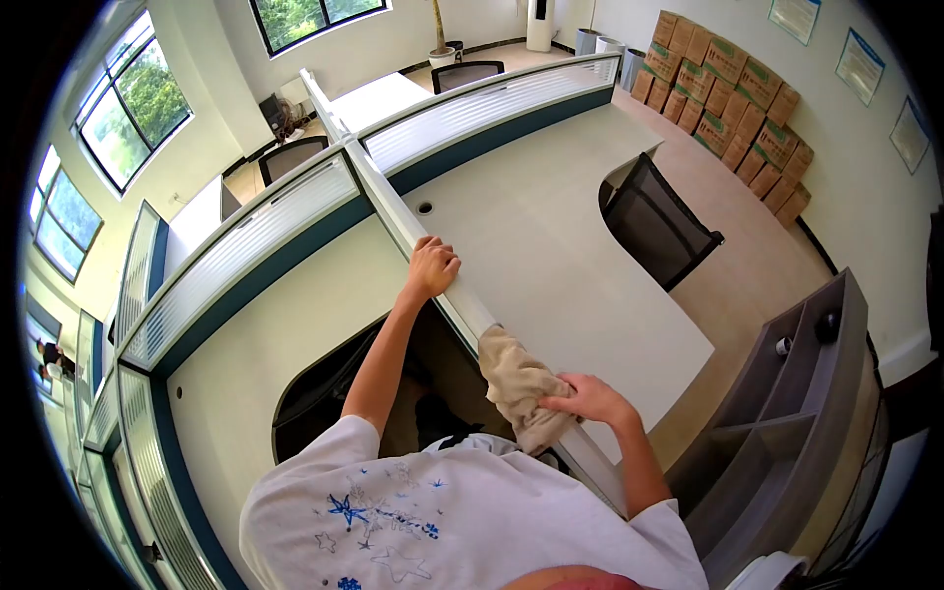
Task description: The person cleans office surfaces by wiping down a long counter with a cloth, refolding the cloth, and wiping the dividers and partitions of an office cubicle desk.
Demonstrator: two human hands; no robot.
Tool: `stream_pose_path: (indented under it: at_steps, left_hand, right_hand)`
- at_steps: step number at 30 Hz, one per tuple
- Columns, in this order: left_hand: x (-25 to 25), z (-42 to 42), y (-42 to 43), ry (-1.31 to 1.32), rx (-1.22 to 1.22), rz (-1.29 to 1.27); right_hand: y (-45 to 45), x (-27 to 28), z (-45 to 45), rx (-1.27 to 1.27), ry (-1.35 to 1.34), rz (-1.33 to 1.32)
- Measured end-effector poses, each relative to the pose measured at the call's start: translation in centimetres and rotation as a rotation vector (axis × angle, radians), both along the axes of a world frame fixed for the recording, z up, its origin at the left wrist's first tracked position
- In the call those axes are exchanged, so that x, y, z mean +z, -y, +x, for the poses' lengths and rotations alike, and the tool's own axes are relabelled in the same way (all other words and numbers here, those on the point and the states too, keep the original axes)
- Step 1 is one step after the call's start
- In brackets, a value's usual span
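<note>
A beige cloth [526,385] is draped over the top rail of a desk partition [472,307]. My right hand [590,401] grips the cloth near its lower right edge, against the rail. Farther up the same rail, my left hand [433,267] is closed around the top edge, with its fingers curled over the far side. The partition runs from beneath my body toward a junction with other panels. Pale desktops lie on both sides, the right-hand desk [551,226] just beyond the cloth.
Black mesh chairs [661,224] stand at the desks, one close on my left [329,383]. A grey shelf unit [787,403] rises at right, holding small items. Stacked cardboard boxes [728,88] line the far wall. Slatted partition panels [256,236] cross ahead.
</note>
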State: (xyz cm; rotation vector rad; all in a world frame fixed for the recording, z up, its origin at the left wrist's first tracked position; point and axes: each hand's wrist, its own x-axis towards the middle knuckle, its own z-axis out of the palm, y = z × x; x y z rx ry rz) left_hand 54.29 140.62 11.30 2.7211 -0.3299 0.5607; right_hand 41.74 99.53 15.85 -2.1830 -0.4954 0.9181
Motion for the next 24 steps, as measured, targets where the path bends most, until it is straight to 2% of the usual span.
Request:
stream_pose_path:
  at_steps: [4, 7, 11, 12, 15, 18, 21, 24]
  left_hand:
    - [-0.1, -0.4, 0.0, -0.001, 0.0, -0.004]
    - [0.4, -0.4, 0.1, -0.029, 0.021, 0.012]
    - [0.2, -0.2, 0.2, -0.015, 0.04, -0.015]
    - [0.1, -0.3, 0.0, -0.007, 0.031, -0.004]
    - [-0.1, -0.3, -0.1, 0.002, 0.017, -0.037]
    - [-0.3, -0.2, 0.0, -0.002, 0.013, -0.016]
    - [-0.5, -0.3, -0.2, -0.02, -0.006, 0.02]
    - [-0.1, -0.3, -0.2, -0.009, -0.019, 0.014]
  right_hand:
    - [2.4, 3.6, -0.3, 0.229, -0.107, -0.314]
    - [2.5, 4.0, -2.7, 0.178, 0.175, -0.335]
    - [-2.8, 4.3, -7.0, 0.074, 0.578, -0.268]
    - [-4.3, 4.3, -7.5, 0.053, 0.553, -0.329]
    - [-6.8, -0.3, -7.5, -0.075, 0.962, -0.206]
    - [-9.4, -0.2, -6.6, -0.214, 1.005, -0.161]
    - [-9.9, 0.1, -6.5, -0.22, 0.958, -0.181]
    - [-7.1, -0.5, -7.7, -0.165, 0.94, -0.094]
